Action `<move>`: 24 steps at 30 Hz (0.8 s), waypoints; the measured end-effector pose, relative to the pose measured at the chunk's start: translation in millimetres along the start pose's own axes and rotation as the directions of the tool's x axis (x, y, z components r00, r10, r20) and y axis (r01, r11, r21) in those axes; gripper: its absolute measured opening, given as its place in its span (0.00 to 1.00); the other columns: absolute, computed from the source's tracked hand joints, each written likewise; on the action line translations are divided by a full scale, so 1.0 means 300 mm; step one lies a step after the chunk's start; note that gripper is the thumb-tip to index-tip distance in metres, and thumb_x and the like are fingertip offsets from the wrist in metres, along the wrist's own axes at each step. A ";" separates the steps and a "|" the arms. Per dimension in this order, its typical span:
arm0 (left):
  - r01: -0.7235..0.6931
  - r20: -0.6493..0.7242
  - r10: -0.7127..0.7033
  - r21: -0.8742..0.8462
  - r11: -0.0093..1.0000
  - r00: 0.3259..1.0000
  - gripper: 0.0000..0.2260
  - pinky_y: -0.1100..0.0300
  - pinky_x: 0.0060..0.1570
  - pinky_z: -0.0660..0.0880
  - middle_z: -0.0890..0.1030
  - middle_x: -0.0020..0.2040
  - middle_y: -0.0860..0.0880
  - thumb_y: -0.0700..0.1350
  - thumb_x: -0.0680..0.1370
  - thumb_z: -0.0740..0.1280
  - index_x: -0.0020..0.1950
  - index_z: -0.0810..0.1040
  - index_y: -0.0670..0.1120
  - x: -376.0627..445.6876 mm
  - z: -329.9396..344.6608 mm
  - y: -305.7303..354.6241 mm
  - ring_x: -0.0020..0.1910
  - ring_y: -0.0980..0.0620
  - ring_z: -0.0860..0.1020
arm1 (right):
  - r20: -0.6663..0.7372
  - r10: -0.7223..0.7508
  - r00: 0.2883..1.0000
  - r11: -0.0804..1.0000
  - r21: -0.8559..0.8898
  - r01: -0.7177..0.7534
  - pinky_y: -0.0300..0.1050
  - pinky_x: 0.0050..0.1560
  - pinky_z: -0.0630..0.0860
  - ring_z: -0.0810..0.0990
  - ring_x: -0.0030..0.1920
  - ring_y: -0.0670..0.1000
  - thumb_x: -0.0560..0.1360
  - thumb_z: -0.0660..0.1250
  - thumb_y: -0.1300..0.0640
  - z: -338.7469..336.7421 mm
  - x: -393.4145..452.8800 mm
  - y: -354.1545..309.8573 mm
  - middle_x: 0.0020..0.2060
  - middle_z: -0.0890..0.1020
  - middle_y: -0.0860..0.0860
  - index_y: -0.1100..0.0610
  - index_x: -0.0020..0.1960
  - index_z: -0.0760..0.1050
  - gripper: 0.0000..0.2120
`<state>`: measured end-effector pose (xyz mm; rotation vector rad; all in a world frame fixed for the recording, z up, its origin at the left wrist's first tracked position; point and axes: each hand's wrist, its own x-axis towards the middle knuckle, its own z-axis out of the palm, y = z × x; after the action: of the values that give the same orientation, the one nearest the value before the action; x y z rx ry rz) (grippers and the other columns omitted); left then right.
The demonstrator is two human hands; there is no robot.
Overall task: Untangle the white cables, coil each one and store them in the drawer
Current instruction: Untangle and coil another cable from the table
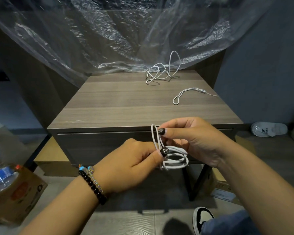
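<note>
Wood-grain nightstand [126, 106] with closed drawer [100, 146], bearing two loose white cables: tangled cable [159, 73], small looped cable [180, 96]. In front, third coiled cable [176, 158] pinched by left hand [131, 165] and right hand [192, 139].

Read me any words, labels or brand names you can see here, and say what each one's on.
None can be read.
Bottle: blue label, print too blurred.
Cardboard box: red and orange print, too blurred.
Box label under the table: text too small.
Slipper: dark logo, not legible.
</note>
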<state>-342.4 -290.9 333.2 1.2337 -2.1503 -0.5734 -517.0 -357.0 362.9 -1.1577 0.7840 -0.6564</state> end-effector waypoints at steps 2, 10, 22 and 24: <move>-0.006 0.017 0.005 0.080 0.997 1.000 0.18 0.63 0.30 0.64 0.70 0.27 0.55 0.58 0.79 0.53 0.38 0.74 0.50 0.000 -0.004 -0.001 0.27 0.58 0.70 | 0.002 -0.008 1.000 0.999 -0.032 0.008 0.35 0.34 0.78 0.79 0.32 0.47 0.71 0.68 0.71 0.003 0.000 0.002 0.34 0.82 0.56 0.66 0.45 0.80 0.05; 0.025 0.057 -0.055 0.427 0.904 0.997 0.23 0.51 0.35 0.70 0.67 0.27 0.53 0.64 0.75 0.44 0.40 0.71 0.51 -0.001 -0.017 0.014 0.28 0.52 0.66 | -0.103 -0.150 0.983 0.988 -0.046 0.146 0.35 0.41 0.79 0.83 0.39 0.47 0.70 0.67 0.74 0.004 0.006 0.013 0.38 0.84 0.55 0.64 0.42 0.81 0.08; 0.020 0.087 -0.090 0.594 0.804 0.992 0.21 0.56 0.33 0.64 0.63 0.25 0.52 0.65 0.76 0.43 0.38 0.68 0.55 -0.001 -0.019 0.012 0.25 0.53 0.64 | -0.020 -0.138 0.990 0.974 -0.184 0.132 0.38 0.46 0.79 0.83 0.41 0.50 0.72 0.68 0.70 0.011 -0.001 0.010 0.41 0.85 0.60 0.67 0.47 0.82 0.06; 0.022 0.098 -0.106 0.627 0.779 0.989 0.21 0.55 0.34 0.65 0.63 0.26 0.52 0.64 0.76 0.42 0.39 0.68 0.54 -0.001 -0.016 0.011 0.26 0.53 0.63 | -0.048 -0.164 0.985 0.940 -0.312 0.141 0.42 0.48 0.80 0.83 0.41 0.50 0.69 0.72 0.67 0.014 0.002 0.019 0.41 0.85 0.59 0.64 0.45 0.84 0.05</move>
<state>-341.1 -289.4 338.8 1.6512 -2.5189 0.0745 -512.9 -353.5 358.2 -1.4974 0.8868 -0.7252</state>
